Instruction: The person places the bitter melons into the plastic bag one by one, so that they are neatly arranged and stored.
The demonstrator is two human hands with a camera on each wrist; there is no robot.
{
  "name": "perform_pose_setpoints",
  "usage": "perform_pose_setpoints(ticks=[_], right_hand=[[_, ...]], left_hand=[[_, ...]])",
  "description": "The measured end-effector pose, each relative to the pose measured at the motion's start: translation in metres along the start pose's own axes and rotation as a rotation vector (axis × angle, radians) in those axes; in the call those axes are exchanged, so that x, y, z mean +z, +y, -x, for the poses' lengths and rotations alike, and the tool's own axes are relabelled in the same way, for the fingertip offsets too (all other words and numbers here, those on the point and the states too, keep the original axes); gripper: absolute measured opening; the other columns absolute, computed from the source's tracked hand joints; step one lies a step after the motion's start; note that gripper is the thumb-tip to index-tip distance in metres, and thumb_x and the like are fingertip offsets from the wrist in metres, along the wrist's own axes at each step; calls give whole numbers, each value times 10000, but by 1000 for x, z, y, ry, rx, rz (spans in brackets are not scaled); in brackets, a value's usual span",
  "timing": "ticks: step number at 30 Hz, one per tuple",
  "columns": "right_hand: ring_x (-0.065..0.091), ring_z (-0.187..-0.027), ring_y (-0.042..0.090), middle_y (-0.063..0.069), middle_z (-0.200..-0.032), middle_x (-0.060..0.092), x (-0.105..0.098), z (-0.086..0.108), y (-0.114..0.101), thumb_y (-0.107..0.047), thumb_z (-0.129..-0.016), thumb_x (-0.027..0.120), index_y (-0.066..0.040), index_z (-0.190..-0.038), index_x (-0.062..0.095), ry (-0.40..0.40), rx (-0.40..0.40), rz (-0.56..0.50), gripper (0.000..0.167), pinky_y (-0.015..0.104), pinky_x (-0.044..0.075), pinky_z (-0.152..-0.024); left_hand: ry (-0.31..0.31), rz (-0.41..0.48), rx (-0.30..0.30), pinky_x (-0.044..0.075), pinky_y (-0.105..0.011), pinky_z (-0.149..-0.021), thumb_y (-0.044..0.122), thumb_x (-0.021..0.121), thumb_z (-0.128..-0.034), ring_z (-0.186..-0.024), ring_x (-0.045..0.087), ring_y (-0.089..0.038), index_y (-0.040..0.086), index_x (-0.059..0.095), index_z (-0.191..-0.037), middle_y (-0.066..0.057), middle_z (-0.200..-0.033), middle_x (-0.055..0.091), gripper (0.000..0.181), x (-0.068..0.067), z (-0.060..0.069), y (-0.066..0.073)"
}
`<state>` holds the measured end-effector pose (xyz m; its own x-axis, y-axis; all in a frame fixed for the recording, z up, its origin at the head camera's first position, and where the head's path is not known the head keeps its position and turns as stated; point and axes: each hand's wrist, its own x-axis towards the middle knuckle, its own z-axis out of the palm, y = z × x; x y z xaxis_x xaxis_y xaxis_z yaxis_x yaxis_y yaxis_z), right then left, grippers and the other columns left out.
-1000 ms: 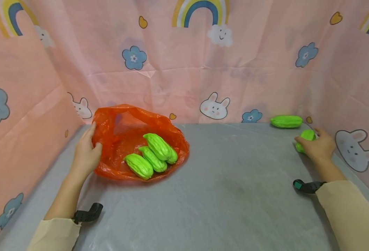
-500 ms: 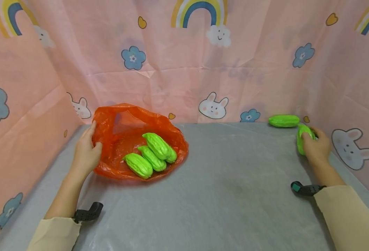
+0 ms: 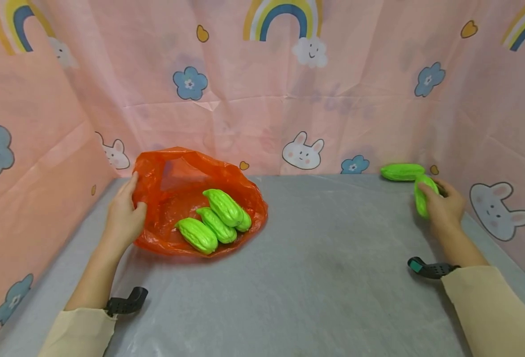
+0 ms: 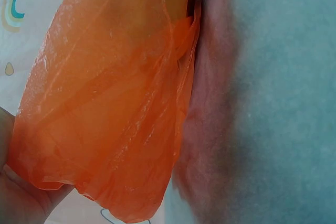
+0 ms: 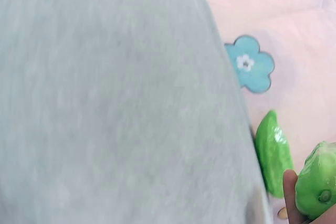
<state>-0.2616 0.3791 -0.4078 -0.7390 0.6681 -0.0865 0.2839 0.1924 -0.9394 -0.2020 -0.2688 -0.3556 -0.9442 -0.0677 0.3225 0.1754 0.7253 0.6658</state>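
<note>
An orange plastic bag (image 3: 150,198) lies with its mouth wide toward me on the left of the table. My left hand (image 3: 124,213) holds the bag's left side between thumb and fingers; the left wrist view shows the thin orange film (image 4: 110,98) close up. Several bright green bitter melons (image 3: 197,235) rest inside the bag near its lower rim. At the far right, my right hand (image 3: 445,206) grips another green bitter melon (image 3: 424,196), tilted upright. Just behind it, a bitter melon (image 3: 400,172) lies on its side against the back wall.
The grey table surface (image 3: 324,263) stretches between the bag and my right hand. Pink printed cloth (image 3: 262,119) walls in the back and both sides. A black wrist device (image 3: 126,301) sits on each wrist.
My right hand has closed round the bitter melon, turned it more upright and shifted it slightly left. The left hand and bag stay nearly still.
</note>
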Motion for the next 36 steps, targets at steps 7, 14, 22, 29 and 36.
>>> perform_pose_setpoints(ticks=[7,14,22,29,36], right_hand=[[550,-1044,11,-145,-1196,594,5,18,-14,-323,-913,727,-289,-1444,577,-59,-110,-139,553,63,496,-644],[531,-1276,178,82,-1545,494,17,38,-25,-449,-968,615,-265,-1489,526,-100,-446,177,560,51,398,-765],[480,-994,-67,-140,-1268,590,40,57,-44,-376,-969,643,-241,-1451,576,-138,-456,15,505,72,425,-760],[532,-973,-28,-161,-1219,585,60,76,-62,-278,-976,646,-191,-1439,589,-181,-451,-105,475,61,489,-706],[605,-920,40,-126,-1207,614,77,102,-84,-134,-958,634,-178,-1397,628,-302,-447,-303,441,122,561,-630]], left_hand=[[0,-14,3,333,-676,-1132,-13,398,-947,-1472,312,-497,50,176,-1613,-257,-1646,259,704,1,-1,0],[-5,-9,-5,336,-669,-1134,-11,394,-952,-1472,312,-499,55,166,-1615,-250,-1651,252,704,2,-1,1],[-3,-3,-14,343,-674,-1127,-12,394,-951,-1462,324,-501,68,157,-1618,-248,-1654,246,713,0,-1,0],[-5,-9,-22,334,-673,-1136,-11,399,-958,-1470,319,-489,92,148,-1624,-225,-1665,233,719,-1,-1,-1],[-3,-3,-14,353,-667,-1127,-20,407,-956,-1457,338,-491,89,155,-1623,-234,-1659,244,721,-1,0,1]])
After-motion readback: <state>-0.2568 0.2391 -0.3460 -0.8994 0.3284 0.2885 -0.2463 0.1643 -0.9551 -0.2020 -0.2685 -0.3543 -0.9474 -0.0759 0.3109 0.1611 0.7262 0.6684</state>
